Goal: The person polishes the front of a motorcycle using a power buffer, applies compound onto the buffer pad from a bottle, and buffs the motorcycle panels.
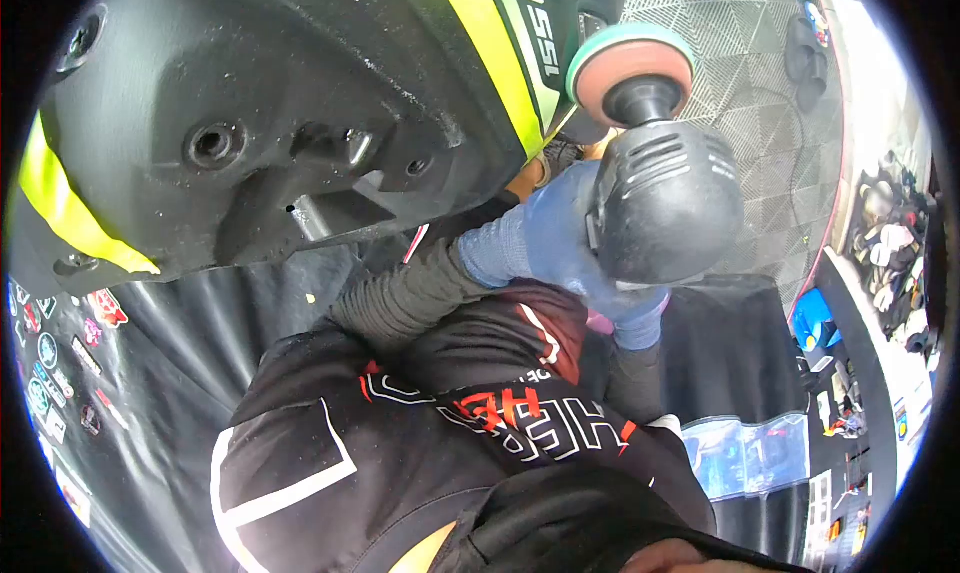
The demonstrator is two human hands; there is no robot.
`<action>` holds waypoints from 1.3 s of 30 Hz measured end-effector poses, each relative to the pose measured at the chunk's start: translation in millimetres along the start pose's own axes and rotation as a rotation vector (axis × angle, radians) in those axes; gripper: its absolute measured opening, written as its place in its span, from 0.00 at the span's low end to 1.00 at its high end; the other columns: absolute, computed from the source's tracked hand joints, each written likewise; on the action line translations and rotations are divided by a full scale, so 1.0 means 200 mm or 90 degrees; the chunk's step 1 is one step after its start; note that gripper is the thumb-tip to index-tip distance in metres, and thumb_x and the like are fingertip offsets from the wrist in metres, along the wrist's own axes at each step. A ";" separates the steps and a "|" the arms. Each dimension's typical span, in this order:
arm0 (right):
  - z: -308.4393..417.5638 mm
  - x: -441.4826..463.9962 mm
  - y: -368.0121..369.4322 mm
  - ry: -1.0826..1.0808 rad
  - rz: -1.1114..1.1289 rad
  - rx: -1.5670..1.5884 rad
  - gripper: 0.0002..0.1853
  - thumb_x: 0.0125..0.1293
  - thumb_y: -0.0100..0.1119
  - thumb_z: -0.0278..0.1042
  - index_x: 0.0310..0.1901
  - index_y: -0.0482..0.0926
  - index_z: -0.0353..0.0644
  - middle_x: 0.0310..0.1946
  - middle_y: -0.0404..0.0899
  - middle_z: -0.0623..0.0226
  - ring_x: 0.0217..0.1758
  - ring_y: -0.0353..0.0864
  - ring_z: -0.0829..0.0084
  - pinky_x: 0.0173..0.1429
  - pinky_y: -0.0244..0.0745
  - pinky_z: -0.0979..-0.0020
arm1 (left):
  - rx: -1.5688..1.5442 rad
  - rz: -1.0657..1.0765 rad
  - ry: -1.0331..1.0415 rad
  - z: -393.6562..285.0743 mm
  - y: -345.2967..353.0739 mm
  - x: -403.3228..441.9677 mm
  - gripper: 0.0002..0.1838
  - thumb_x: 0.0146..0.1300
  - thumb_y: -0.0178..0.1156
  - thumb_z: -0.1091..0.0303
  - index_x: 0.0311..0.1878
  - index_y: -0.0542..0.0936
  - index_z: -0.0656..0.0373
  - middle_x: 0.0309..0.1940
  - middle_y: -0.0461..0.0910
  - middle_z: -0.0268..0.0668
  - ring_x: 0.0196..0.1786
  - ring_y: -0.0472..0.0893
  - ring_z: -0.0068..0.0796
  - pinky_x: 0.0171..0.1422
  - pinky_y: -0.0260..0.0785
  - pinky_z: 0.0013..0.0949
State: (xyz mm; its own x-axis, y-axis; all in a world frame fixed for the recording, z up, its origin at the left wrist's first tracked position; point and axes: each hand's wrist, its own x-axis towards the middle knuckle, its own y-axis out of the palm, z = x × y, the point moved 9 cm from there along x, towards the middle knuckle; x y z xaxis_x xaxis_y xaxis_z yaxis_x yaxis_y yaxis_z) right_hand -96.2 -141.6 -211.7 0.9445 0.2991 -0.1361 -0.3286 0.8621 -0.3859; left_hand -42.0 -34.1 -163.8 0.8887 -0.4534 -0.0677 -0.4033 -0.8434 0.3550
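Observation:
A black power polisher [668, 208] with a pink and green round pad [640, 68] is held up in front of my chest. My left hand [560, 231], in a blue glove, is closed against the polisher's side; its fingertips are hidden behind the body. My right hand [638, 316], gloved too, is closed at the polisher's lower end and largely covered by it. To the left is a large black plastic vehicle panel [330, 83] with fluorescent yellow strips [485, 48]. The pad sits beside its right edge; whether they touch I cannot tell.
Grey patterned floor tiles [750, 173] lie beyond the polisher, with a dark cord [795, 163] across them. Dark slippers [808, 63] are at the upper right. A black sheet [200, 353] hangs at left, near stickers. Clutter [895, 238] fills the far right.

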 end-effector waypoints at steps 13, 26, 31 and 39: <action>-0.20 -0.32 0.24 0.095 -0.017 0.074 0.32 0.48 0.80 0.51 0.48 0.78 0.37 0.37 0.84 0.59 0.38 0.88 0.63 0.41 0.82 0.64 | -0.192 -0.136 -0.138 0.39 0.01 -0.21 0.36 0.46 0.79 0.64 0.60 0.75 0.60 0.48 0.83 0.36 0.47 0.82 0.24 0.56 0.75 0.32; 0.39 0.32 -0.25 -0.174 0.059 -0.150 0.29 0.48 0.80 0.49 0.44 0.81 0.37 0.34 0.86 0.60 0.34 0.89 0.64 0.40 0.82 0.65 | -0.211 -0.078 0.021 -0.01 -0.09 0.14 0.44 0.42 0.82 0.65 0.64 0.71 0.62 0.56 0.80 0.38 0.56 0.80 0.27 0.63 0.72 0.35; 0.29 0.21 -0.18 -0.087 0.029 -0.141 0.34 0.49 0.80 0.49 0.52 0.78 0.36 0.43 0.85 0.58 0.43 0.88 0.66 0.48 0.82 0.65 | -0.123 -0.098 0.026 -0.04 -0.09 0.05 0.48 0.41 0.82 0.66 0.67 0.68 0.62 0.60 0.77 0.40 0.58 0.78 0.28 0.65 0.71 0.37; 0.04 -0.16 0.07 0.014 -0.002 -0.210 0.27 0.69 0.63 0.37 0.63 0.69 0.32 0.55 0.80 0.55 0.51 0.85 0.64 0.55 0.82 0.63 | -0.087 -0.066 -0.086 0.23 0.03 -0.16 0.46 0.51 0.77 0.72 0.72 0.63 0.56 0.66 0.71 0.38 0.67 0.71 0.27 0.71 0.66 0.36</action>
State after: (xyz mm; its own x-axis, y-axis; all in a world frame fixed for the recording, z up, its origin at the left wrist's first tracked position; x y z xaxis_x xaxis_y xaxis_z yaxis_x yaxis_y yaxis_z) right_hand -131.3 -136.2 -204.9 0.9465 0.2847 -0.1520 -0.3116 0.6831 -0.6605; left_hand -83.3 -38.2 -202.6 0.8829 -0.4082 -0.2320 -0.2692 -0.8449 0.4623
